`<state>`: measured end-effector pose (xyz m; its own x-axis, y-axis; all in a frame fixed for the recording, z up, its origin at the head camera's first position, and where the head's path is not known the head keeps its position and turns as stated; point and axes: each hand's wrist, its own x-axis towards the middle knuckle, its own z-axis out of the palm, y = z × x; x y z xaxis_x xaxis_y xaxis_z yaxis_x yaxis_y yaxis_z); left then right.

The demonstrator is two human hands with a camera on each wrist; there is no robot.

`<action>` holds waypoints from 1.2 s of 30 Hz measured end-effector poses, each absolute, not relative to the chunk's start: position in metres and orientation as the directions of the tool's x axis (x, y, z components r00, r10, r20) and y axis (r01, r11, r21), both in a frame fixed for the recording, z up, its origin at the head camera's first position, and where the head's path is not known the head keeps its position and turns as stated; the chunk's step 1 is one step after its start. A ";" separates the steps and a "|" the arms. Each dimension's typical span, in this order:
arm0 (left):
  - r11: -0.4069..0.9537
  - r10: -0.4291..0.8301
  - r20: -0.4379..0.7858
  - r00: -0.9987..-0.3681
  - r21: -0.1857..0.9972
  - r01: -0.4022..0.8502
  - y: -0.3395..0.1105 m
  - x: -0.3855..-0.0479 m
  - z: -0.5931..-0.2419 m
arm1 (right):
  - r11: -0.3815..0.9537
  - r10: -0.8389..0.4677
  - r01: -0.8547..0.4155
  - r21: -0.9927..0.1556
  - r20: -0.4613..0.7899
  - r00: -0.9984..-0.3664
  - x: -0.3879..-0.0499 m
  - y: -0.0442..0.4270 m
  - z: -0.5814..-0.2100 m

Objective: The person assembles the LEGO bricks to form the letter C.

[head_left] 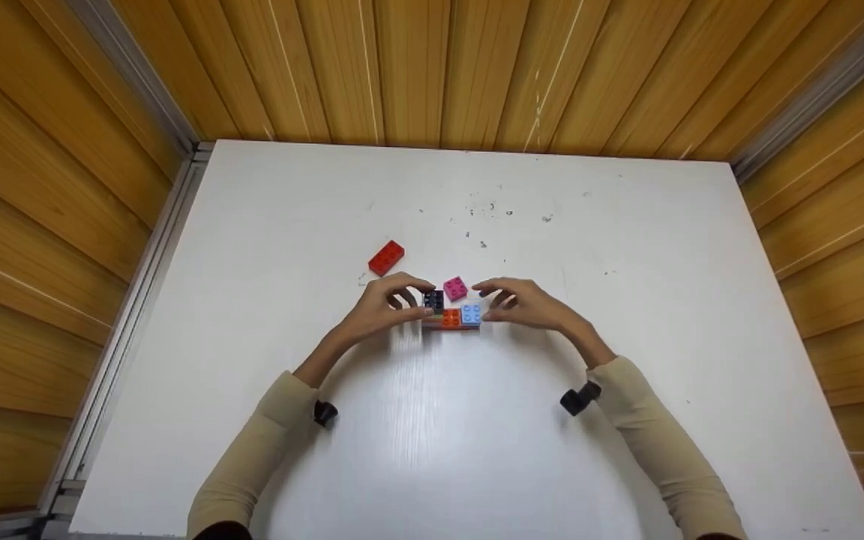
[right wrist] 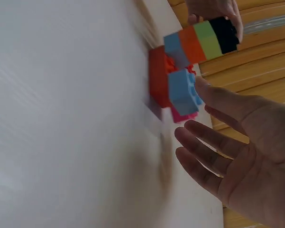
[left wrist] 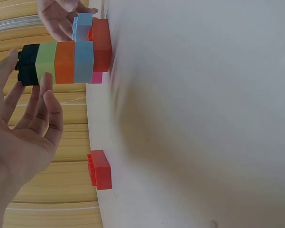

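Observation:
A tower of toy building bricks stands on the left end of a long orange-red base brick (left wrist: pixel 102 45). Upward from the base come a blue brick (left wrist: pixel 83 61), an orange brick (left wrist: pixel 65 62), a lime green brick (left wrist: pixel 46 59) and a black brick (head_left: pixel 433 300). My left hand (head_left: pixel 381 306) pinches the black top brick between thumb and fingers. On the base's right end sits a light blue brick (head_left: pixel 471 313). Beside it is my right hand (head_left: pixel 529 304), fingers spread and loosely bent, thumb tip close to its studs; whether they touch, I cannot tell.
A pink brick (head_left: pixel 455 288) lies just behind the base. Farther back on the left, a red brick (head_left: pixel 386 258) rests on the white table (head_left: pixel 289 217). Wood-patterned walls (head_left: pixel 409 75) stand along the table's back and sides.

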<state>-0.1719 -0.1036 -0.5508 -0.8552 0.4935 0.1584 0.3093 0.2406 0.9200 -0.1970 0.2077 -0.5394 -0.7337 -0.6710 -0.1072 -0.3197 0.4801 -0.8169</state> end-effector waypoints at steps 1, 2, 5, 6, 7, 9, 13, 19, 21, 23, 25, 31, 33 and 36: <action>0.240 0.488 0.163 -0.858 0.919 0.311 -0.103 -0.172 -0.550 | 0.482 -0.667 -0.328 -0.813 -0.097 -0.739 -0.202 0.210 -0.535; 0.236 0.481 0.170 -0.860 0.920 0.313 -0.103 -0.171 -0.550 | 0.488 -0.659 -0.333 -0.807 -0.091 -0.746 -0.207 0.211 -0.531; 0.237 0.459 0.169 -0.872 0.923 0.303 -0.100 -0.167 -0.547 | 0.510 -0.645 -0.349 -0.786 -0.081 -0.760 -0.223 0.209 -0.521; 0.237 0.452 0.169 -0.876 0.924 0.300 -0.099 -0.165 -0.543 | 0.516 -0.645 -0.351 -0.782 -0.084 -0.760 -0.228 0.207 -0.518; 0.235 0.447 0.169 -0.878 0.925 0.298 -0.098 -0.162 -0.539 | 0.520 -0.647 -0.354 -0.777 -0.088 -0.757 -0.233 0.204 -0.515; 0.237 0.440 0.161 -0.884 0.928 0.287 -0.096 -0.156 -0.530 | 0.528 -0.658 -0.366 -0.766 -0.097 -0.747 -0.242 0.196 -0.513; 0.244 0.438 0.146 -0.887 0.930 0.274 -0.096 -0.151 -0.529 | 0.540 -0.698 -0.403 -0.739 -0.126 -0.705 -0.257 0.177 -0.515; 0.267 0.418 0.135 -0.899 0.927 0.264 -0.100 -0.152 -0.551 | 0.568 -0.724 -0.441 -0.695 -0.167 -0.669 -0.274 0.147 -0.528; 0.265 0.416 0.137 -0.899 0.928 0.263 -0.101 -0.152 -0.553 | 0.575 -0.718 -0.444 -0.687 -0.164 -0.676 -0.277 0.137 -0.532; 0.263 0.419 0.139 -0.897 0.927 0.267 -0.101 -0.152 -0.555 | 0.573 -0.713 -0.450 -0.685 -0.147 -0.686 -0.279 0.127 -0.537; 0.263 0.425 0.145 -0.894 0.925 0.275 -0.101 -0.152 -0.555 | 0.573 -0.710 -0.458 -0.680 -0.132 -0.692 -0.278 0.117 -0.541; 0.274 0.434 0.149 -0.889 0.918 0.288 -0.098 -0.151 -0.553 | 0.598 -0.742 -0.550 -0.582 -0.145 -0.654 -0.271 0.093 -0.549; 0.274 0.438 0.143 -0.888 0.919 0.283 -0.096 -0.151 -0.553 | 0.609 -0.757 -0.603 -0.516 -0.152 -0.635 -0.269 0.089 -0.550; 0.274 0.444 0.133 -0.886 0.922 0.275 -0.095 -0.151 -0.553 | 0.631 -0.757 -0.645 -0.431 -0.158 -0.634 -0.268 0.087 -0.552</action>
<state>-0.1507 -0.0948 -0.5533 -0.8862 0.4438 0.1327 0.2750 0.2736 0.9217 -0.2677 0.0872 -0.5525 -0.6344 -0.7566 -0.1581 -0.6449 0.6309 -0.4313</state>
